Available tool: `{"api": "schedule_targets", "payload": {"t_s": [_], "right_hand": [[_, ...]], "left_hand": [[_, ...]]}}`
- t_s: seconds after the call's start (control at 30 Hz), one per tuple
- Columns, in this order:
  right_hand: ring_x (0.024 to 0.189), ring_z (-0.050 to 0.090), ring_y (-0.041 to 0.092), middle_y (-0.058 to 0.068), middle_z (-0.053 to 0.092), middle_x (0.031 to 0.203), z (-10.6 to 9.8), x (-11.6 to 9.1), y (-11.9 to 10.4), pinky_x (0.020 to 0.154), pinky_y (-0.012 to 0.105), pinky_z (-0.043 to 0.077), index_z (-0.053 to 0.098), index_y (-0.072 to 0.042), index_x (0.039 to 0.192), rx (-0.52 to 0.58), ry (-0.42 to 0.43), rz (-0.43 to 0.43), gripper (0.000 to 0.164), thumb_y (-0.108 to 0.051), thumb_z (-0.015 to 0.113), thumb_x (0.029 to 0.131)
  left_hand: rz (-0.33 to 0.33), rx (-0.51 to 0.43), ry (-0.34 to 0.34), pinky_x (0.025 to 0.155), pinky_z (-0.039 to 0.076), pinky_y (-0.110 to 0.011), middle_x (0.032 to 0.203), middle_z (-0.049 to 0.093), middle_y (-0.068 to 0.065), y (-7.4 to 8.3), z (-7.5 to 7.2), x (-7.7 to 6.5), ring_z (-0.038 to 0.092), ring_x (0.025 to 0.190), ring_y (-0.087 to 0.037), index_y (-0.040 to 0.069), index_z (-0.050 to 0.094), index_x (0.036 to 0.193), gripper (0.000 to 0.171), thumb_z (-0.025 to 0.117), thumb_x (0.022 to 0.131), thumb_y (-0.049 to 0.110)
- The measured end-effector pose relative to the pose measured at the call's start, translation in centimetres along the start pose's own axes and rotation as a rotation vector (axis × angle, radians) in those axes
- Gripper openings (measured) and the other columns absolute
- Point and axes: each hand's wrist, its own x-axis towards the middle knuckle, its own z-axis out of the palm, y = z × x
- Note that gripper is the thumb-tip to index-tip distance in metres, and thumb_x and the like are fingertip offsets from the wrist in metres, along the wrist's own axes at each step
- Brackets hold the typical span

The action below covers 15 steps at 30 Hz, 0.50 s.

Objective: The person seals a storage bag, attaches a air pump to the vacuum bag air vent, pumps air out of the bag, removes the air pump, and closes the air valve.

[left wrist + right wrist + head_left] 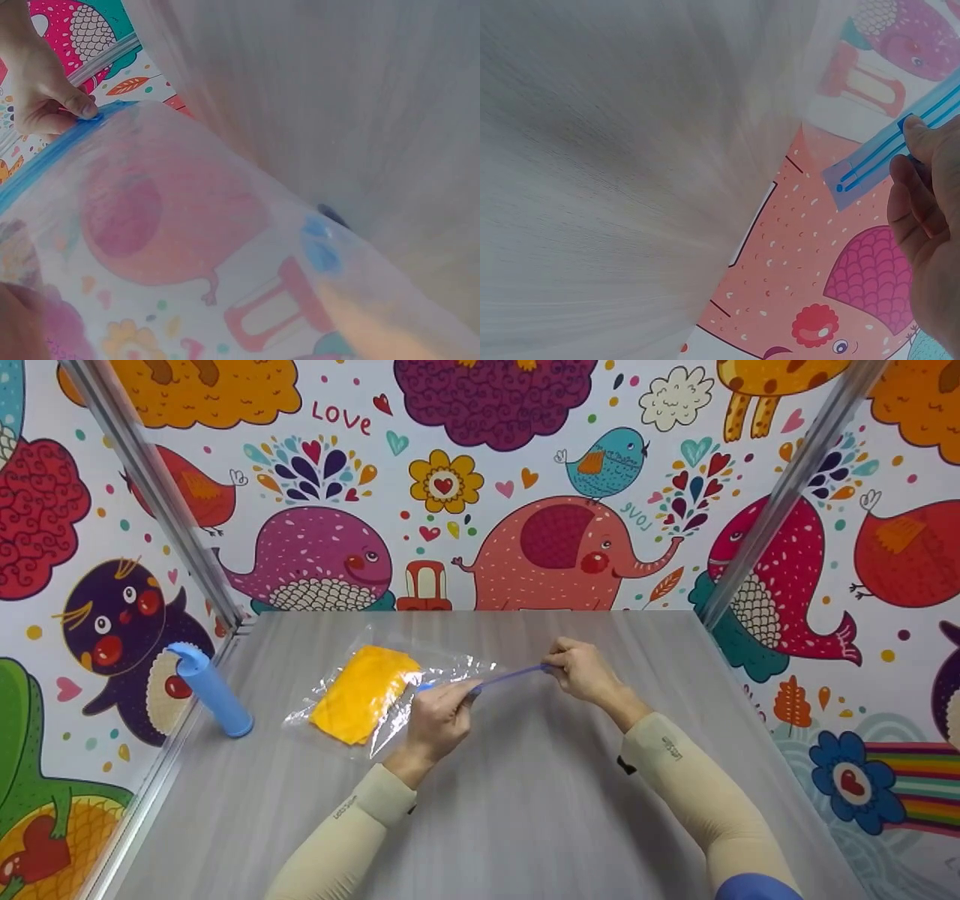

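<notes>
A clear plastic zip bag has a blue zip strip stretched between my hands. My left hand pinches one part of the strip; in its wrist view only an edge of that hand shows. To the right and farther back, my right hand pinches the strip's other end. The right wrist view shows the thumb of my right hand on a small blue slider near that end. Left of my left hand, a folded orange cloth-like bundle lies surrounded by clear, crinkled film.
A blue pump bottle stands at the left side of the grey wood-look table. Metal frame posts rise at both back corners. Walls printed with cartoon animals enclose the back and sides.
</notes>
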Motion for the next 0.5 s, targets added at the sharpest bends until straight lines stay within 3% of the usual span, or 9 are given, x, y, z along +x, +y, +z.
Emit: {"api": "schedule_targets", "payload": {"t_s": [0.2, 0.5], "right_hand": [[0.094, 0.079, 0.027, 0.012, 0.075, 0.101, 0.13, -0.14, 0.31, 0.085, 0.043, 0.071, 0.089, -0.004, 0.112, 0.005, 0.008, 0.018, 0.017, 0.001, 0.083, 0.098], [0.096, 0.078, 0.028, 0.012, 0.075, 0.103, 0.09, -0.2, 0.59, 0.087, 0.044, 0.071, 0.089, -0.004, 0.113, 0.016, -0.015, 0.045, 0.016, -0.002, 0.083, 0.098]], "left_hand": [[-0.008, -0.008, -0.001, 0.064, 0.068, -0.033, 0.085, 0.085, -0.011, -0.04, -0.02, 0.04, 0.082, 0.07, -0.022, 0.0, 0.085, 0.101, 0.018, 0.075, 0.09, -0.01], [0.003, 0.006, 0.006, 0.064, 0.068, -0.033, 0.087, 0.086, -0.01, -0.08, -0.23, 0.11, 0.082, 0.071, -0.022, 0.001, 0.085, 0.101, 0.022, 0.078, 0.085, -0.01]]}}
